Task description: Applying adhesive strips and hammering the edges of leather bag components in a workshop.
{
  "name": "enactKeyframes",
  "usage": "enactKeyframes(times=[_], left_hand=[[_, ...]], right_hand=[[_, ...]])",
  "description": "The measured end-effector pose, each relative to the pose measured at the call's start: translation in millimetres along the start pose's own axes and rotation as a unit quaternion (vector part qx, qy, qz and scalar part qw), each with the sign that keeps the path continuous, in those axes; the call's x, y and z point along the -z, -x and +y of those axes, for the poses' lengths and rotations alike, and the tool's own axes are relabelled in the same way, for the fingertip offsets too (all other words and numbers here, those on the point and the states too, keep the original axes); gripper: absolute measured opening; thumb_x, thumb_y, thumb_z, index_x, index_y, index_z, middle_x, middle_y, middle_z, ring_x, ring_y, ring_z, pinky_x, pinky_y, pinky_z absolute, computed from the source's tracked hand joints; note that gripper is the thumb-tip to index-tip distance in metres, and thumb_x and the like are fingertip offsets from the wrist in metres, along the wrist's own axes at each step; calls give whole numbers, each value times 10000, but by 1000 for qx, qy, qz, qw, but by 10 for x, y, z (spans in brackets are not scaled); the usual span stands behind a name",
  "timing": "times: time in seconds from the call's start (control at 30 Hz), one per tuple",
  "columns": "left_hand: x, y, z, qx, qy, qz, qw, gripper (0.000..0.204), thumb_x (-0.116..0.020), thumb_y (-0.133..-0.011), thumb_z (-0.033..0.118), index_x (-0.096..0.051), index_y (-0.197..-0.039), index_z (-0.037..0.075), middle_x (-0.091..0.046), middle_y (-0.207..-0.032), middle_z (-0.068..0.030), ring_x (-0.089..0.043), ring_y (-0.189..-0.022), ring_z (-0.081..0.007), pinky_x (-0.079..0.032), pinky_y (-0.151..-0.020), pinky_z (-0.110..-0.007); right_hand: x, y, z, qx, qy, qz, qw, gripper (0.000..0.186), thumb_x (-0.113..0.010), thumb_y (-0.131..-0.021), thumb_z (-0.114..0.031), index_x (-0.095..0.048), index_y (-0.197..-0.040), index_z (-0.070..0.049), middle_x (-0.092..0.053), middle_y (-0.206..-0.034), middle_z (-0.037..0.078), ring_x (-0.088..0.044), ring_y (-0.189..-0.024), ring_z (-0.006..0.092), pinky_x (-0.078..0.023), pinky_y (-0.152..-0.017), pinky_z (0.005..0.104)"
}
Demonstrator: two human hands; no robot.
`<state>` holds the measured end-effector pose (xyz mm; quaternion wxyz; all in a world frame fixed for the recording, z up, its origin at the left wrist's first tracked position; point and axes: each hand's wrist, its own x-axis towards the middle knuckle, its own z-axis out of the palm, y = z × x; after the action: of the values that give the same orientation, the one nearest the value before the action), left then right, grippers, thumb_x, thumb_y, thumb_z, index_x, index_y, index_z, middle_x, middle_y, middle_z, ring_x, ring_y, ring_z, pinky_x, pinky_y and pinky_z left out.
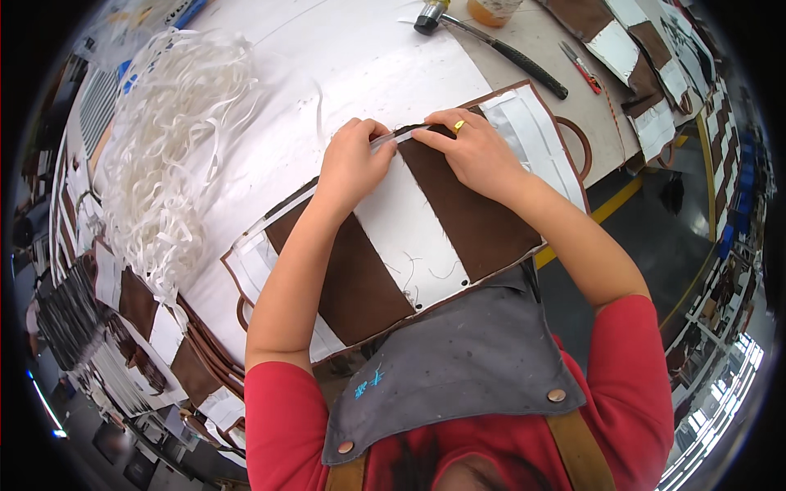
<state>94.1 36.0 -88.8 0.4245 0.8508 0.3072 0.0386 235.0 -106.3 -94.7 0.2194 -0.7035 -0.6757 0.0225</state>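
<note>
A wide, unfinished bag (409, 221) of brown and white panels lies on the table in front of me, up against my apron. Loose threads hang on its white middle panel. A brown loop handle (583, 147) sticks out at its right end, and part of another shows at the left. My left hand (356, 159) is closed on the far edge, thumb and fingers pinching it. Just to the right, my right hand (475, 155), with a yellow ring, grips the same edge. A narrow white strip (282, 210) runs along this edge between the hands; fingers partly hide it.
A big tangle of white ribbon (168, 155) covers the table's left side. Beyond the bag lie a black-handled hammer (508, 61), a jar of amber stuff (494, 10) and a red cutting tool (583, 69). More brown and white pieces (634, 61) lie at far right.
</note>
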Motion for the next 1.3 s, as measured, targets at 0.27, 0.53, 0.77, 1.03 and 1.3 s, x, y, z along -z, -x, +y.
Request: enactKeyframes(times=[0.27, 0.53, 0.77, 1.03, 1.3], left_hand=[[-38, -47, 29, 19, -4, 2, 1000, 149, -589, -785, 158, -620, -806, 14, -587, -846, -125, -568, -807, -276, -452, -708, -358], [-98, -64, 21, -11, 0, 25, 1000, 125, -597, -775, 139, -617, -795, 18, -591, -849, -125, -570, -804, -274, -453, -713, -355], [-257, -87, -6, -94, -4, 96, 991, 72, -624, -733, 88, -587, -751, 30, -571, -759, -101, -551, -734, -263, -436, -648, -362], [-280, -67, -67, -137, -11, 114, 984, 62, -619, -734, 61, -564, -755, 43, -536, -718, -81, -534, -701, -252, -409, -645, -362], [-353, -108, -41, -107, -46, 122, 986, 96, -642, -722, 129, -573, -753, 69, -526, -726, -65, -519, -722, -236, -368, -670, -357]], right_hand=[[-35, -62, 24, 26, -24, -34, 999, 369, -526, -729, 3, -603, -1066, -126, -566, -1015, 62, -536, -995, 230, -440, -860, 345], [-80, 64, 80, 28, 1, 2, 1000, 362, -558, -726, 1, -621, -1058, -129, -540, -1047, 59, -527, -986, 224, -461, -844, 324], [-89, 102, 74, 24, 29, 53, 998, 364, -556, -713, -25, -630, -1055, -124, -554, -1022, 58, -532, -1001, 230, -464, -851, 330], [-65, 113, -2, 14, 86, 15, 996, 395, -525, -732, -40, -608, -1109, -126, -556, -1064, 77, -518, -1031, 234, -449, -880, 335], [-19, 153, 59, 2, 36, -4, 999, 402, -516, -735, -21, -578, -1127, -85, -552, -1100, 83, -511, -1054, 239, -452, -886, 325]])
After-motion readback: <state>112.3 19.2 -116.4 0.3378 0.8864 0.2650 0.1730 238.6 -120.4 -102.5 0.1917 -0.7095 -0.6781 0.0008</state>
